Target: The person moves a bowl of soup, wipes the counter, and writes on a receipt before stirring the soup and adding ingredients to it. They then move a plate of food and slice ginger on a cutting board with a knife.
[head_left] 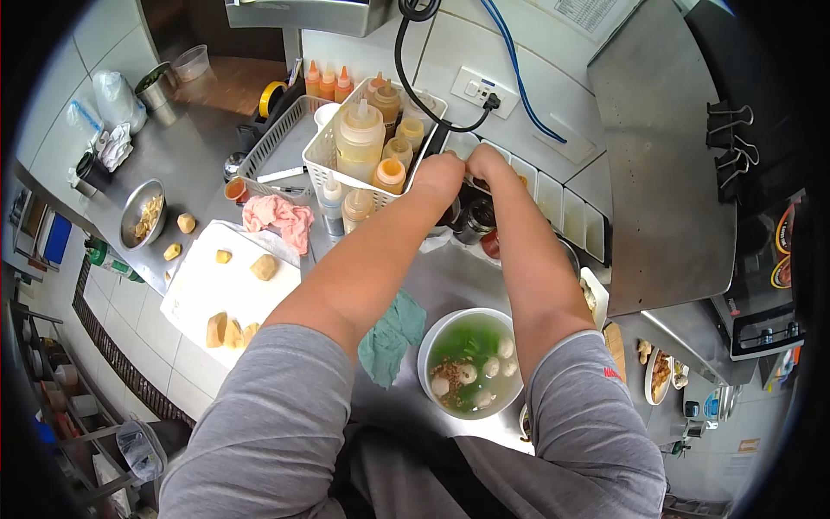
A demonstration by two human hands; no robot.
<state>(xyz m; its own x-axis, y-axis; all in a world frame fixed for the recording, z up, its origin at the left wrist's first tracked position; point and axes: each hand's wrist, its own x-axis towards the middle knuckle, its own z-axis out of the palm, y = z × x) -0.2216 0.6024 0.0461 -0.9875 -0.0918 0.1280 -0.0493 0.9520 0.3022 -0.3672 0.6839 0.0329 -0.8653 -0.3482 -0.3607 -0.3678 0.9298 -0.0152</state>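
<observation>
Both of my arms reach forward to the back of the steel counter. My left hand (440, 176) is beside the white basket (320, 160) of sauce bottles, its fingers curled and partly hidden. Close to its right, my right hand (487, 163) is over the near end of the row of white trays (550, 197); its fingertips are hidden from view. What either hand holds cannot be made out. Dark-lidded jars (475, 221) stand just below the hands. Between my forearms, nearer my body, sits a white bowl of soup (424, 368) with greens and pale balls.
A green cloth (392, 337) lies left of the bowl. Farther left are a white cutting board (194, 285) with peeled pieces, a pink cloth (278, 223) and a metal bowl (130, 212). A steel panel (666, 164) rises at the right.
</observation>
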